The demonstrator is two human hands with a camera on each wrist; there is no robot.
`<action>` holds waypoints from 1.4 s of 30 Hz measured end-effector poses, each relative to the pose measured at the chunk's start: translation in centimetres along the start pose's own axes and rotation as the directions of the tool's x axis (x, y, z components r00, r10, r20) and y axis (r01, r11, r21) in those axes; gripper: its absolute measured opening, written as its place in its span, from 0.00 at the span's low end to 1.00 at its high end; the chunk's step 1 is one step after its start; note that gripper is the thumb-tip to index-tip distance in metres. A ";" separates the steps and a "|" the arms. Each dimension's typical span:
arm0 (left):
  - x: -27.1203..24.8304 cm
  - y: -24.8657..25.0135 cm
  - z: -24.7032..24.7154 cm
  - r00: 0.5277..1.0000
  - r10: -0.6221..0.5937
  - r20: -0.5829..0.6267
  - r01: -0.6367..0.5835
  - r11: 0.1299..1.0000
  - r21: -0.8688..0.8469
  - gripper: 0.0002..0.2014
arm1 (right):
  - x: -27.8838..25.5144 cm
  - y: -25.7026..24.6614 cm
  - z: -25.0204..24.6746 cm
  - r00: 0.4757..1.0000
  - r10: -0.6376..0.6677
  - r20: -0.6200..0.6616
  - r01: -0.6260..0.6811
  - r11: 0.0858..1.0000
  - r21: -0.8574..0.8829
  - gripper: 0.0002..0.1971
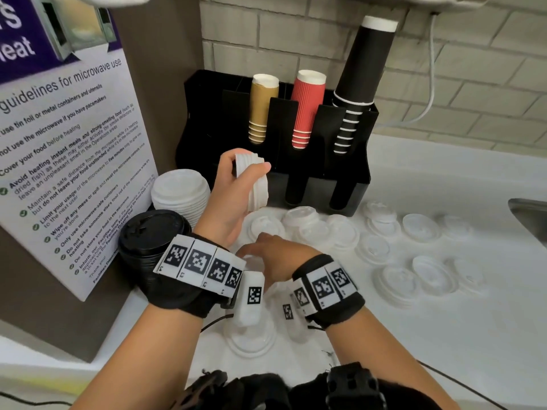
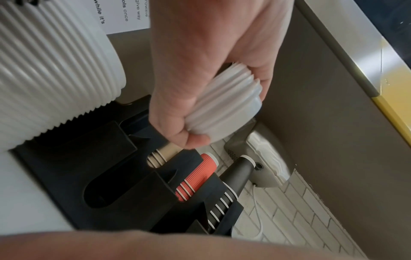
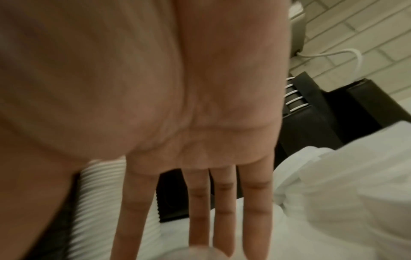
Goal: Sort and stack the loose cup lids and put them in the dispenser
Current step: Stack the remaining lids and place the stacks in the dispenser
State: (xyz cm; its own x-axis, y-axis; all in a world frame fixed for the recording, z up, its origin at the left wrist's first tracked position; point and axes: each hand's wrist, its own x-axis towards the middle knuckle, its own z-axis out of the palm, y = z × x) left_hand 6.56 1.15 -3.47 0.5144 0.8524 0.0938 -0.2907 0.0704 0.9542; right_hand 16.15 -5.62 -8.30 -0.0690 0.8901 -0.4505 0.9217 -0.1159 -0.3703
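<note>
Both hands work low over the white tabletop (image 1: 444, 335): the right hand (image 1: 275, 253) reaches flat, fingers straight, toward loose cup lids (image 1: 396, 279) scattered there. Behind stands the black dispenser (image 1: 349, 179) holding cup stacks. Before it, the left hand (image 1: 236, 196) grips a small stack of white lids (image 1: 257, 187).

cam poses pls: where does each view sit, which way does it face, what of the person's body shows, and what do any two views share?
Head: worn on the head, looks forward-down at the counter; both forearms, left hand and right hand show.
Left wrist: looks along the left hand gripping the stack of white lids above the black dispenser.
Right wrist: looks along the open palm, straight fingers above loose lids.
Shared: head and left wrist both show the red cups.
</note>
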 end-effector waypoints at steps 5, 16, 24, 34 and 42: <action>-0.7 0.0 -0.1 0.999 -0.033 -0.004 0.033 0.999 0.002 0.06 | 0.6 -0.1 0.7 1.000 -0.019 -0.004 0.019 0.998 -0.057 0.36; -1.6 0.1 -0.1 0.997 -0.025 0.069 0.025 1.000 0.000 0.18 | -4.7 4.1 -4.4 0.798 0.051 -0.600 0.511 0.471 0.719 0.22; -1.3 -0.3 1.0 0.995 -0.051 0.083 0.055 0.997 -0.047 0.24 | -4.7 3.0 -5.0 0.678 -0.084 -0.730 0.662 0.503 0.556 0.25; -0.2 -0.4 0.8 0.982 -0.127 0.140 0.136 0.989 -0.054 0.20 | -3.8 3.4 -5.3 0.673 -0.118 -0.730 0.678 0.493 0.545 0.25; 0.0 -0.6 1.0 0.980 -0.164 0.115 0.177 0.977 -0.122 0.21 | -3.5 3.6 -5.3 0.692 -0.129 -0.710 0.681 0.444 0.582 0.26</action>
State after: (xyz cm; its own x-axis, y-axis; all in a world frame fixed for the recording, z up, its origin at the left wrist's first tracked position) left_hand 7.52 0.63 -3.73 0.6443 0.7641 -0.0316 -0.2910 0.2831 0.9139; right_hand 21.76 -6.80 -3.78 0.1044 0.9439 0.3133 0.1404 0.2979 -0.9442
